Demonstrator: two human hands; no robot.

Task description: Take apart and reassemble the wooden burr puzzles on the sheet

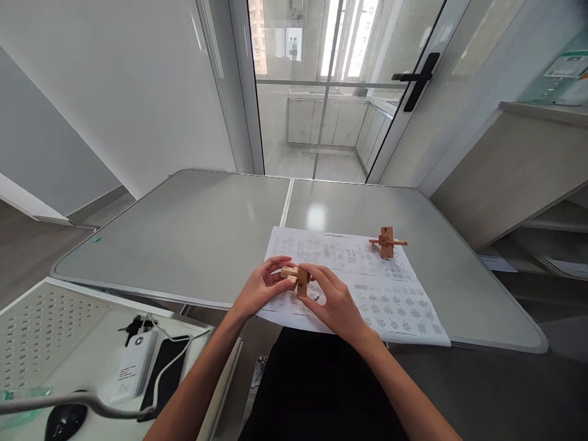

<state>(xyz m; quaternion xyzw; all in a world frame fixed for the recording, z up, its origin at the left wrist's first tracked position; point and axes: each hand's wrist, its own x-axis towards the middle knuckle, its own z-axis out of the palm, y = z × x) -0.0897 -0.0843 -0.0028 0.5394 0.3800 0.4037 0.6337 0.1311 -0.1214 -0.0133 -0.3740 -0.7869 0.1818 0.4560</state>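
Note:
Between my two hands, just over the printed sheet, is a small wooden interlocking puzzle point(302, 283) made of light and darker brown blocks. My left hand point(265, 285) pinches its lighter blocks from the left, thumb below and fingers above. My right hand point(331, 300) grips a darker upright block on the right side between thumb and forefinger. Fingers hide part of the joints. The white instruction sheet point(390, 306), covered with rows of small diagrams, lies under both hands. Near its upper right corner stands a second wooden puzzle point(386, 242) with a bar sticking out both sides.
The grey folding table point(206, 226) has a seam down its middle. At lower left, a white side tray point(92, 306) holds a power bank point(135, 364), keys, a black phone, a cable and a black mouse point(67, 422). A glass door point(331, 92) stands behind; shelves are right.

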